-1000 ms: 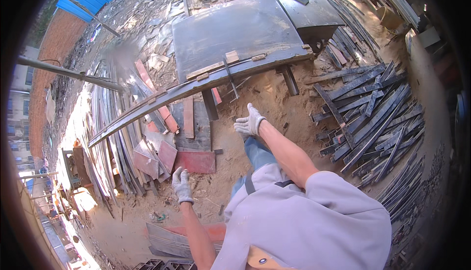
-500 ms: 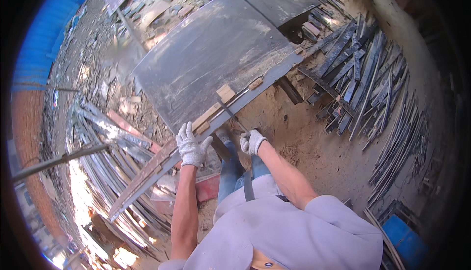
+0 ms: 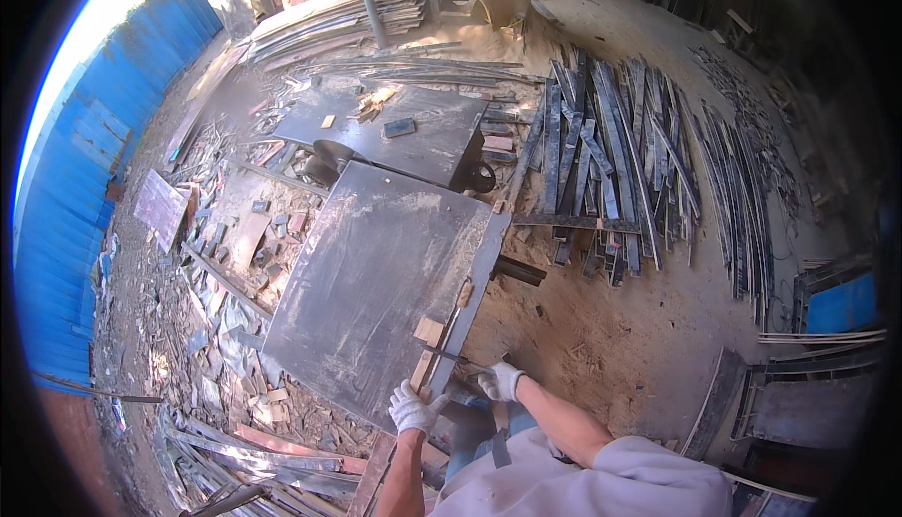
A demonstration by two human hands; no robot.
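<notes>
A large dark metal table top (image 3: 366,282) stands in front of me, dusty and tilted in the view. My left hand (image 3: 413,411), in a white glove, grips a short wooden strip (image 3: 422,370) that lies at the table's near edge. My right hand (image 3: 499,382), also gloved, is closed around the end of a thin dark tool (image 3: 458,358) that lies across that same edge. Two small wooden blocks (image 3: 428,330) rest on the top just beyond the strip.
A second dark table (image 3: 413,132) with small scraps stands behind. Long dark planks (image 3: 611,160) lie in rows on the sandy ground to the right. Scrap wood and metal litter the left side by a blue fence (image 3: 85,198). A blue panel (image 3: 841,303) leans at far right.
My left hand came up from low beside me to the table's near edge and took the wooden strip. My right hand moved to the thin tool. My view swung over the table.
</notes>
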